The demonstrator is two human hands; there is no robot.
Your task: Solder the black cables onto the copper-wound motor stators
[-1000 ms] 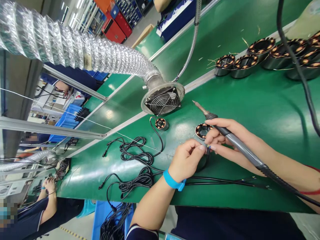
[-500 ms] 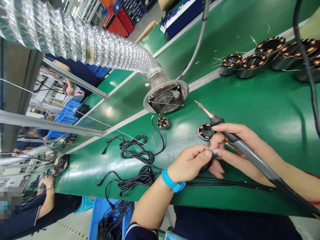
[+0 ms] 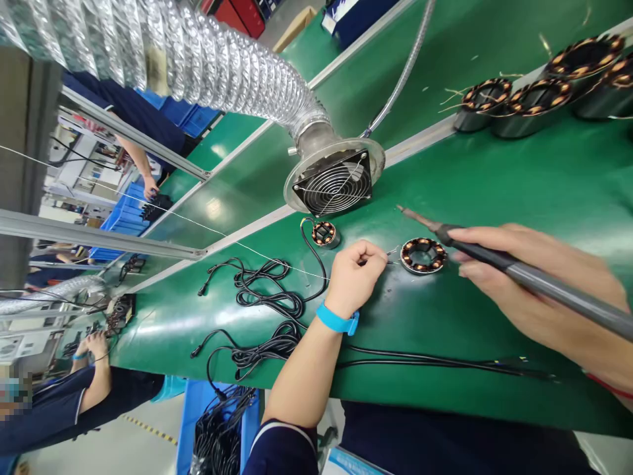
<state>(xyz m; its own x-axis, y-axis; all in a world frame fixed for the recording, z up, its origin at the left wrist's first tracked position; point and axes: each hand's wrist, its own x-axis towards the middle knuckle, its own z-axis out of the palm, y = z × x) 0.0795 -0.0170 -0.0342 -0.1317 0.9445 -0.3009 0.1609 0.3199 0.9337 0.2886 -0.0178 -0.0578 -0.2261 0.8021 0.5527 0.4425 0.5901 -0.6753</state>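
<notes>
My right hand (image 3: 539,277) grips a soldering iron (image 3: 548,284); its bare tip points left and up, above the bench. Beneath and left of the iron, a stator with copper windings (image 3: 423,268) lies on the green bench, its thin wire leads reaching left. My left hand (image 3: 357,274), with a blue band on the wrist, is closed in a pinch beside those leads. A bit of black cable shows between its fingers; the cable's end is hidden by the hand. Farther left stands a smaller-looking stator (image 3: 325,235) with a black cable at it.
A fume extractor fan (image 3: 336,188) on a silver duct (image 3: 237,79) hangs over the bench. Coiled black cables (image 3: 270,290) lie left. Several stators (image 3: 534,109) line the back right. A blue bin of cables (image 3: 185,422) stands below the edge. Co-workers are at the left.
My hands have separated. The left moved left and up towards the stator's leads; the right moved right with the soldering iron. The stator shows fully now.
</notes>
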